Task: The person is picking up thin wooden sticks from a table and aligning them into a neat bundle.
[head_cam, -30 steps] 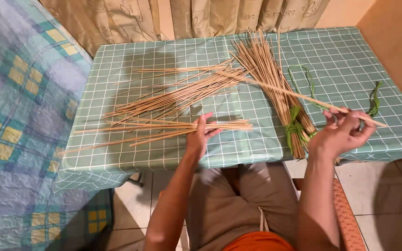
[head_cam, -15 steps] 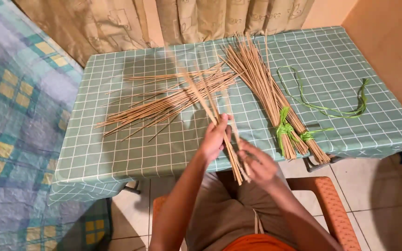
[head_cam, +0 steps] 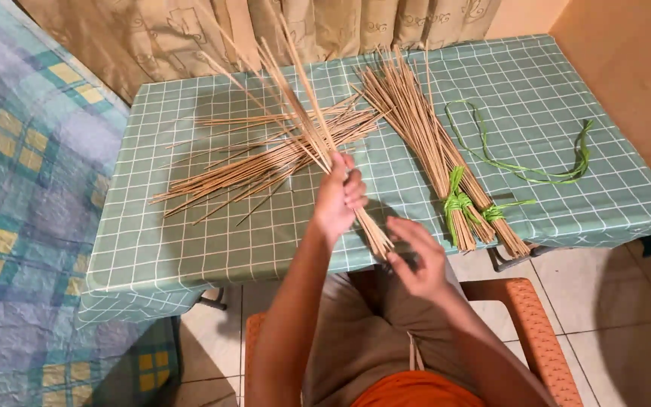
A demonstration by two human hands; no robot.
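Fingers of the left hand wrap a fanned handful of thin sticks above the checked tablecloth, right hand loosely spread beneath their butts, so any slackened grip could spill them.

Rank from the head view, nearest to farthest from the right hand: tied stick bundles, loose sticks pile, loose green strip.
From the right hand:
1. Tied stick bundles, just right, at the table edge.
2. Loose green strip, farther right.
3. Loose sticks pile, far left.
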